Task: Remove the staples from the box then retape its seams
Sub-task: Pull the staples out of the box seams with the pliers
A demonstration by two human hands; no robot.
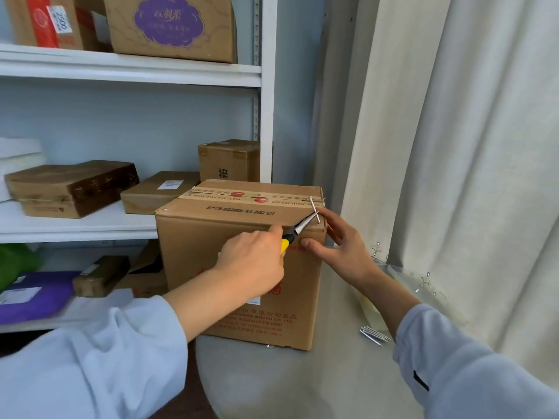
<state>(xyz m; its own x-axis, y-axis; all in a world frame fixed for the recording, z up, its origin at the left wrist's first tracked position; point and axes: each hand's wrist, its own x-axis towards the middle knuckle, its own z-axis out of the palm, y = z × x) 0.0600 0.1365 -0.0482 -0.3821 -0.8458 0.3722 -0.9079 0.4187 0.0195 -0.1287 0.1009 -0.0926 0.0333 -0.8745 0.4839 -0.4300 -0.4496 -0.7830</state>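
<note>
OK, I see the left hand (251, 261) clamped on yellow-handled needle-nose pliers (298, 228), tips at a bent silver staple (316, 210) on the top right corner of the brown taped cardboard box (242, 267) on the grey table (302, 388). Right hand (341, 246) braces that corner, fingers spread. I'd pull straight up; white curtain (453, 176) is near on the right, more room toward me.

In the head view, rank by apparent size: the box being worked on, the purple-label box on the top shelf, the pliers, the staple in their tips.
1. Box being worked on
2. Purple-label box, farther off and cropped, so unsure
3. Pliers
4. Staple
</note>
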